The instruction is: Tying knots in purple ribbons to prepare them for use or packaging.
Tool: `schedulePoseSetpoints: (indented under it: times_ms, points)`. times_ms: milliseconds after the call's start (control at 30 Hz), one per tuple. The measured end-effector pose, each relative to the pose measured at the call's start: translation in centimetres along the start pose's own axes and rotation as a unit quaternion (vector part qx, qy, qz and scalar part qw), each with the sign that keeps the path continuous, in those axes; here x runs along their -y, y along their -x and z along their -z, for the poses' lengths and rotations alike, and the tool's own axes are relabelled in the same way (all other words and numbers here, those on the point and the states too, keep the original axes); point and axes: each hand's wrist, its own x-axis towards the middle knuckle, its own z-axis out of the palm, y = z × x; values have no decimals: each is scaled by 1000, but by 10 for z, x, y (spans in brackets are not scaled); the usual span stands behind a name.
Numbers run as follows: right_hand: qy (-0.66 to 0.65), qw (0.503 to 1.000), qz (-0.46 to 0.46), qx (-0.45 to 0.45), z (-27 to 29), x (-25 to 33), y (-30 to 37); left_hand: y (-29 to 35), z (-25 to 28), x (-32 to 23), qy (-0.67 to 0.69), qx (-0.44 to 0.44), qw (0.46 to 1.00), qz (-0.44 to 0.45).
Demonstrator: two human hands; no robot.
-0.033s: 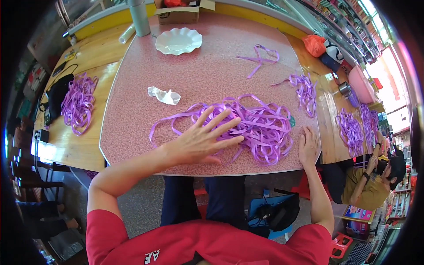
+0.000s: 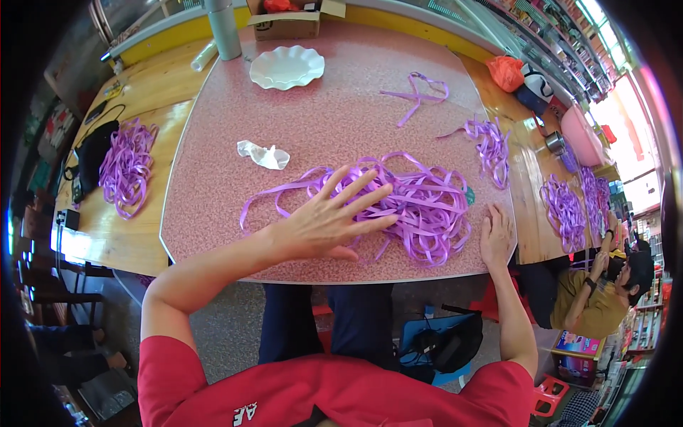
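A tangled heap of purple ribbon [image 2: 420,206] lies on the pink speckled tabletop in front of me. Over its left part my left hand [image 2: 327,220] is spread, palm down, fingers apart. Whether it touches the ribbon I cannot tell. My right hand [image 2: 497,238] rests flat near the table's right edge, to the right of the heap, holding nothing. A small green piece [image 2: 470,196] shows at the heap's right side. Farther back on the right are a smaller bunch of ribbon [image 2: 492,148] and a loose looped strand [image 2: 420,92].
A crumpled white tissue [image 2: 265,154], a scalloped white plate [image 2: 287,68] and a pale green bottle [image 2: 225,32] stand farther back. More ribbon [image 2: 128,167] lies on the wooden table at left, beside a black bag. At right, a co-worker [image 2: 590,299] sits by further ribbon bundles [image 2: 563,213].
My left hand has shifted very slightly to the right and away from me, still spread. My right hand and the ribbon look unchanged.
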Motion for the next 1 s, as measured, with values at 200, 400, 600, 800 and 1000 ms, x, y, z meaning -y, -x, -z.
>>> schedulePoseSetpoints:
  times_ms: [200,400,600,800,1000]
  points:
    - [-10,1000,-6,-6,0,-7,3,-85,-2,12,-27,30,997,-61]
    - [5,1000,-12,-11,5,1,3,-146,-22,26,-24,201,978,59]
    - [-5,1000,-2,-2,11,16,-4,-145,-54,47,24,131,985,113]
    - [24,1000,7,0,9,5,6,-119,-77,17,-121,31,984,124]
    - [17,1000,22,3,-10,-17,8,-87,-18,13,48,100,977,180]
